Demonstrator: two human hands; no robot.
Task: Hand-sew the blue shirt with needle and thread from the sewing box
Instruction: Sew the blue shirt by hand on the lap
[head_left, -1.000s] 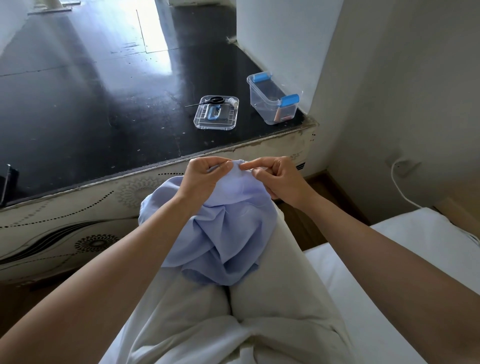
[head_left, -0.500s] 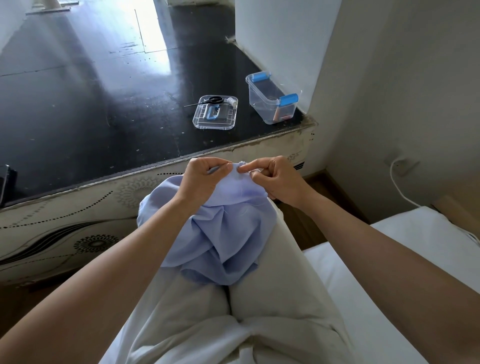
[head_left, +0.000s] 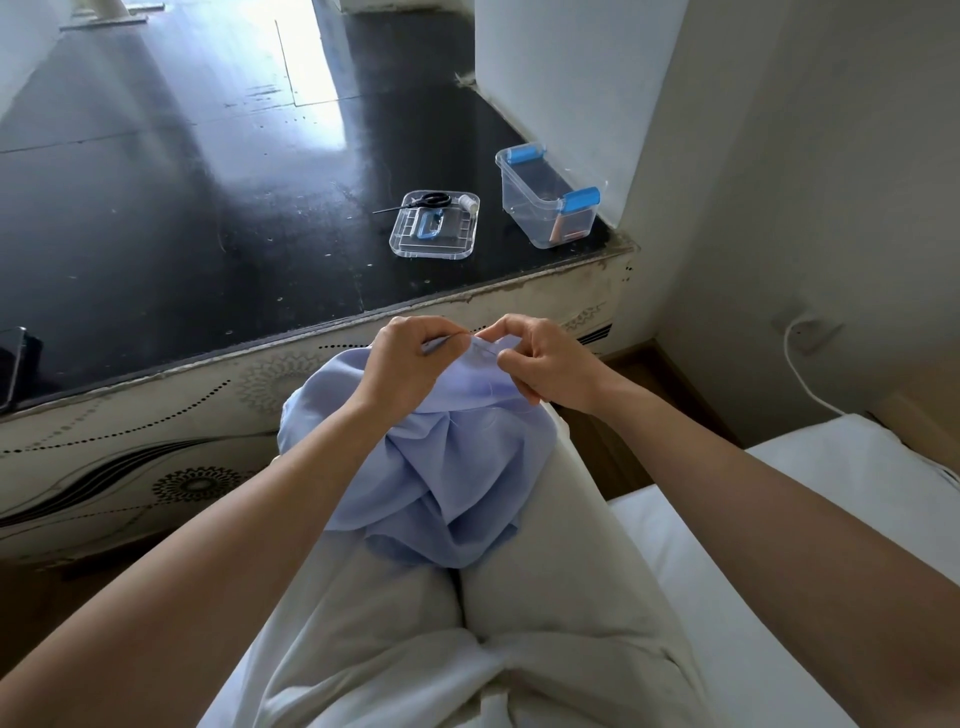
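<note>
The blue shirt (head_left: 441, 467) lies bunched over my knees. My left hand (head_left: 402, 364) grips its raised upper edge, fingers curled over the cloth. My right hand (head_left: 540, 358) pinches the same edge just to the right, thumb and forefinger pressed together. A thin needle (head_left: 451, 339) shows between the two hands, at the fabric's edge; which fingers hold it I cannot tell. The clear sewing box (head_left: 545, 200) with blue clips stands open on the black ledge. Its clear lid (head_left: 434, 226) lies to the left, with black scissors (head_left: 431, 199) and a white thread spool (head_left: 467, 201) on it.
The black ledge (head_left: 208, 208) runs in front of my knees, with a patterned white front panel below. A dark phone (head_left: 13, 364) lies at its left edge. A white wall stands at the right, with a white cable (head_left: 800, 379). I sit on a white mattress (head_left: 779, 519).
My right hand's forefinger has curled in from pointing left, and the hands have drawn slightly apart on the shirt edge, showing the needle between them.
</note>
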